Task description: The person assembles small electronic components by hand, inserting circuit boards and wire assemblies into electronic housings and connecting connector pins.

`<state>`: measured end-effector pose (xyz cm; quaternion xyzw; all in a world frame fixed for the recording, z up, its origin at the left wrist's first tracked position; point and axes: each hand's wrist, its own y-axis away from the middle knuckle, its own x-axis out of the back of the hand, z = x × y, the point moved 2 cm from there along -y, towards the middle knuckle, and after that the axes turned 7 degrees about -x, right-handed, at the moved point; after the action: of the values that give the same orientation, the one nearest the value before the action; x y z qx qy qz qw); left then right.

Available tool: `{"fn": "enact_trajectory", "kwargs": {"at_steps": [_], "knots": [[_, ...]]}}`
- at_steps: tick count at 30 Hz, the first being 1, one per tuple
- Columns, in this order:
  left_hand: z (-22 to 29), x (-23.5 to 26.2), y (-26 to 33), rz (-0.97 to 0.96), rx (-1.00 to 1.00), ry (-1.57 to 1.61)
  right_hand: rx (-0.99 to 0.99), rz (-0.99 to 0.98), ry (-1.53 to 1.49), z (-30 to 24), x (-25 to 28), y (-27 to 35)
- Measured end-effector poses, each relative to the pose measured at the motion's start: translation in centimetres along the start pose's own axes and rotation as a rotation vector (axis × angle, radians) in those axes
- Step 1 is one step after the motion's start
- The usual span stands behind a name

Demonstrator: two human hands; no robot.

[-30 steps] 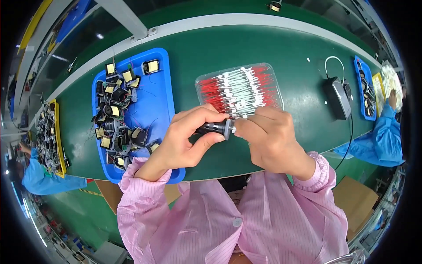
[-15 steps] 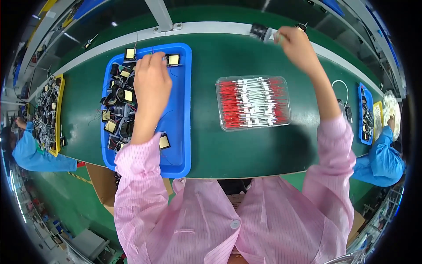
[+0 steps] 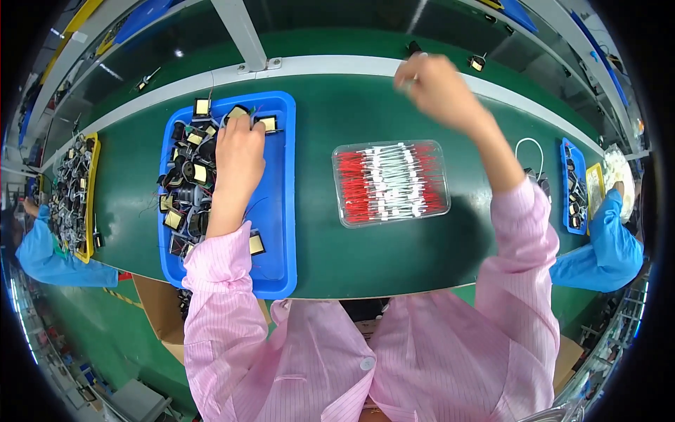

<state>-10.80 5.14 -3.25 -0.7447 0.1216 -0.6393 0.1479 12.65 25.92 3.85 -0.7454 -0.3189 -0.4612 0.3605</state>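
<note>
Black coils (image 3: 188, 184) heaped in blue tray (image 3: 278, 211) — left hand (image 3: 239, 151) down among them, fingertips curled at the far end, grasp not clear. Right hand (image 3: 436, 91) blurred, well apart at belt's far edge — cannot tell its hold. Wire tray (image 3: 391, 181) between.

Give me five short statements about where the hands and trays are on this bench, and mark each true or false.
1. The left hand is over the blue tray of small parts. True.
2. The right hand rests in the clear tray. False: it is raised near the belt's far edge, beyond that tray.
3. The clear tray holds red and white wires. True.
4. The clear tray lies to the left of the blue tray. False: it lies to its right.
5. Both sleeves are blue. False: they are pink striped.
</note>
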Motion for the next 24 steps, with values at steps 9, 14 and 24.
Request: {"fn": "enact_trajectory", "kwargs": {"at_steps": [9, 14, 24], "knots": [[1.5, 5.4, -1.5, 0.232, 0.019, 0.376, 0.030, -0.134, 0.050, -8.8, -2.7, 8.2], [2.1, 8.7, -1.6, 0.355, 0.027, 0.567, -0.069, -0.105, -0.121, -8.5, -2.9, 8.0], [3.9, 8.2, -1.4, 0.256, 0.304, 1.909, -0.230, -0.183, -1.231, -10.6, 0.7, 10.2]]}}
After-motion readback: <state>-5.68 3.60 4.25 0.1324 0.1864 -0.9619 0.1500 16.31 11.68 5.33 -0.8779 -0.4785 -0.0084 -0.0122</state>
